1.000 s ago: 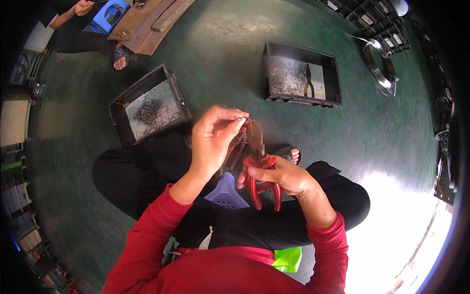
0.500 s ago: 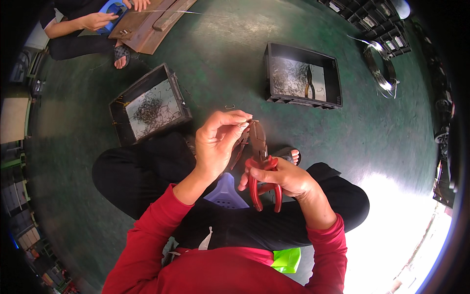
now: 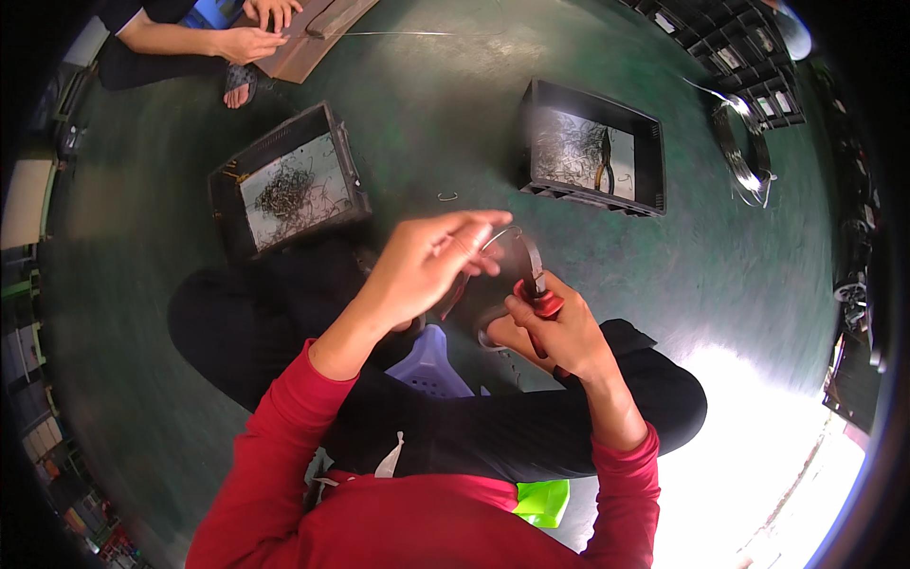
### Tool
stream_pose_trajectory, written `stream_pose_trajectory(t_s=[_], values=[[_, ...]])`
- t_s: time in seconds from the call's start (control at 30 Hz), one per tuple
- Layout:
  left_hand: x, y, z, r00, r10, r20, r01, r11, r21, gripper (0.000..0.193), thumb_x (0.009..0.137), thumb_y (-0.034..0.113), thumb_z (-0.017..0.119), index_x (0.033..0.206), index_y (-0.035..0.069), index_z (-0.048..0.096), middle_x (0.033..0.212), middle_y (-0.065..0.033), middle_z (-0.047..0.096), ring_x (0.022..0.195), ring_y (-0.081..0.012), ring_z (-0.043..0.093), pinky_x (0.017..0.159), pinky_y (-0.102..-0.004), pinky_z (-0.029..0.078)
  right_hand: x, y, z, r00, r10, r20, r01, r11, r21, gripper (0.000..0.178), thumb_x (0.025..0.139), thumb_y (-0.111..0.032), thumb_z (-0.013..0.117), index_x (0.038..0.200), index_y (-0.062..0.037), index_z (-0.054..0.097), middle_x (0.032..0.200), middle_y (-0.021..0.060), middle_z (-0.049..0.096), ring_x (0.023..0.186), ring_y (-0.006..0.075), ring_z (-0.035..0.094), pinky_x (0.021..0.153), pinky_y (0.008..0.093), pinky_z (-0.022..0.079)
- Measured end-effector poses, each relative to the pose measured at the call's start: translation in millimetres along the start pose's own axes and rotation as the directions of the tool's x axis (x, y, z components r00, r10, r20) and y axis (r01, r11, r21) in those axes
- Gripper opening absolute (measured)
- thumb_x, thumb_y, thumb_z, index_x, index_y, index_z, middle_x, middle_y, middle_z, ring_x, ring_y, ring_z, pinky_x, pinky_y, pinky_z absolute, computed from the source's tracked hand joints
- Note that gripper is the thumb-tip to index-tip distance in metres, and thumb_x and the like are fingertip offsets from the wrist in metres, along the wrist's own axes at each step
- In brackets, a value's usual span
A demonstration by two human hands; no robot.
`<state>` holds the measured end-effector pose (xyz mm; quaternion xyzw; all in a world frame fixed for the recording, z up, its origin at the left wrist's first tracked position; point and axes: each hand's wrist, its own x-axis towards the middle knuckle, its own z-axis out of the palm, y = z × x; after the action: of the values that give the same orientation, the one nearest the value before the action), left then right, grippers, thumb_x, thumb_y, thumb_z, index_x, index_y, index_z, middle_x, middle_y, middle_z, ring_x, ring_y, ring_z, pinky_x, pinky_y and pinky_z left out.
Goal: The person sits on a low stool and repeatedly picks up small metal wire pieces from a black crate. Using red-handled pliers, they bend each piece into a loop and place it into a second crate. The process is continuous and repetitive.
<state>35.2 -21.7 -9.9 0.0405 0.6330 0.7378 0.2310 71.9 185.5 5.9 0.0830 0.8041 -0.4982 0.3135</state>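
My right hand (image 3: 567, 327) is closed round the red-handled pliers (image 3: 533, 275), whose jaws point up and away from me. A thin bent wire (image 3: 512, 229) arcs between the jaws and the fingers of my left hand (image 3: 431, 261). Those fingers are blurred and seem to pinch the wire's near end. Below the left hand a dark reddish piece (image 3: 453, 299) shows partly, its kind unclear. A small wire hook (image 3: 447, 197) lies on the green floor just beyond my hands.
Black crates with many wire hooks stand at left (image 3: 354, 190) and right (image 3: 652, 156); dark pliers (image 3: 605, 166) lie in the right one. Beyond are a wire coil (image 3: 741, 152) and stacked crates (image 3: 725, 57). A co-worker's hands (image 3: 254, 40) hold wire at far left. A purple plastic piece (image 3: 431, 365) sits between my legs.
The pliers have turned and shifted right and up, with the wire now bowed over their jaws. My left hand has swung outward. The co-worker's hands have moved right.
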Motion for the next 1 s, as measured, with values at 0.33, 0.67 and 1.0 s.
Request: stream_pose_trajectory(t_s=[0.33, 0.67, 1.0], values=[[-12.3, -2.1, 20.0, 0.996, 0.011, -0.093, 0.0, 0.993, 0.117, 0.028, 0.099, 0.008, 0.047, 0.122, 0.0, 0.062, 0.066, -0.001, 0.054, 0.054, -0.0042, 0.046, 0.049, -0.0211, 0.038, 11.5, 16.3, 10.9, 0.964, -0.219, -0.153, 0.17, 0.945, -0.278, 0.023, 0.084, -0.019, 0.072, 0.091, -0.0017, 0.057, 0.07, 0.008, 0.061, 0.065, 0.0164, 0.056, 0.07, 0.0318, 0.046], [-13.5, -12.4, 29.2, 0.984, 0.024, -0.174, -0.011, 0.997, 0.075, 0.028, 0.1, 0.014, 0.049, 0.12, 0.0, 0.061, 0.064, 0.0, 0.053, 0.054, -0.0034, 0.046, 0.047, -0.0202, 0.038, 19.2, 23.4, 17.6, 0.956, -0.24, -0.169, 0.202, 0.955, -0.216, 0.019, 0.085, -0.011, 0.07, 0.092, -0.0003, 0.057, 0.075, 0.0071, 0.058, 0.07, 0.013, 0.052, 0.068, 0.0292, 0.047], [-14.7, -17.2, 34.8, 0.98, 0.009, -0.197, 0.0, 0.999, 0.047, 0.028, 0.101, 0.015, 0.048, 0.12, -0.001, 0.061, 0.064, -0.0004, 0.052, 0.053, -0.0032, 0.046, 0.046, -0.0207, 0.038, 20.7, 28.7, 23.2, 0.941, -0.25, -0.23, 0.195, 0.951, -0.239, 0.017, 0.084, -0.007, 0.069, 0.09, -0.0004, 0.055, 0.078, 0.0132, 0.061, 0.068, 0.017, 0.054, 0.068, 0.0309, 0.048]])
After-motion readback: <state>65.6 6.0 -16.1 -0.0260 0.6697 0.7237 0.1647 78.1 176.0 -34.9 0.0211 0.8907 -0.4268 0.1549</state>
